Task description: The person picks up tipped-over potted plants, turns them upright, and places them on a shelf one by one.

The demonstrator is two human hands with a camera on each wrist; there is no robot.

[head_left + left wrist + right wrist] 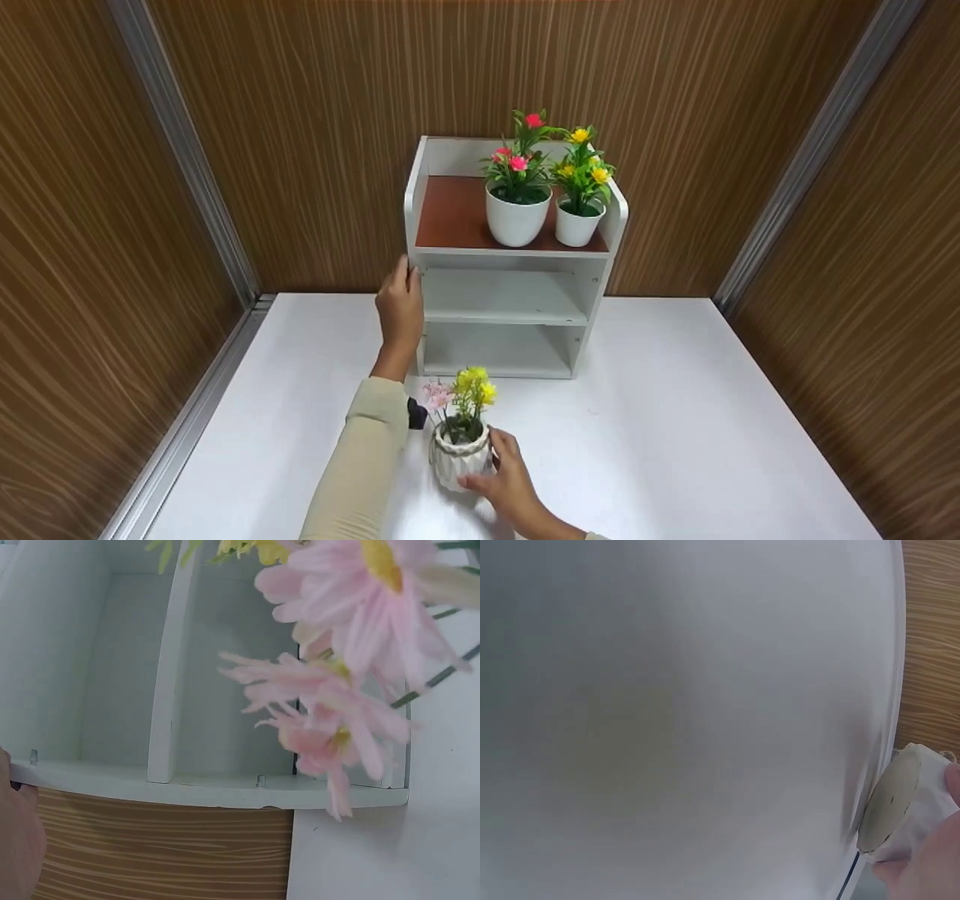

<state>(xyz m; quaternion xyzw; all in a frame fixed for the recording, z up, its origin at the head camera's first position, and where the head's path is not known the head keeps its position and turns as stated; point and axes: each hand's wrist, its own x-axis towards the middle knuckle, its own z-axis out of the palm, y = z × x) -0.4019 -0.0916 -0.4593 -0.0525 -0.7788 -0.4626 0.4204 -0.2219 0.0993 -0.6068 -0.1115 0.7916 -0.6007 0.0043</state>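
A white shelf unit (506, 319) with a brown-red top board stands against the back wall. My left hand (400, 304) grips the front edge of its left side panel; in the left wrist view, that hand (19, 840) shows at the far left by the panel. My right hand (511, 480) holds a white ribbed flower pot (459, 466) from its right side, thumb at the front. Pink flowers (438, 395) and yellow flowers (476, 386) rise from it. The right wrist view shows the pot's round underside (891, 802), tilted toward the camera, with the right hand (930, 862) around its side.
On the shelf's top board stand a white pot with red-pink flowers (517, 214) and a smaller white pot with yellow flowers (577, 227). The white table (675, 420) extends to both sides. Wood-patterned walls (315, 150) enclose it at the back, left and right.
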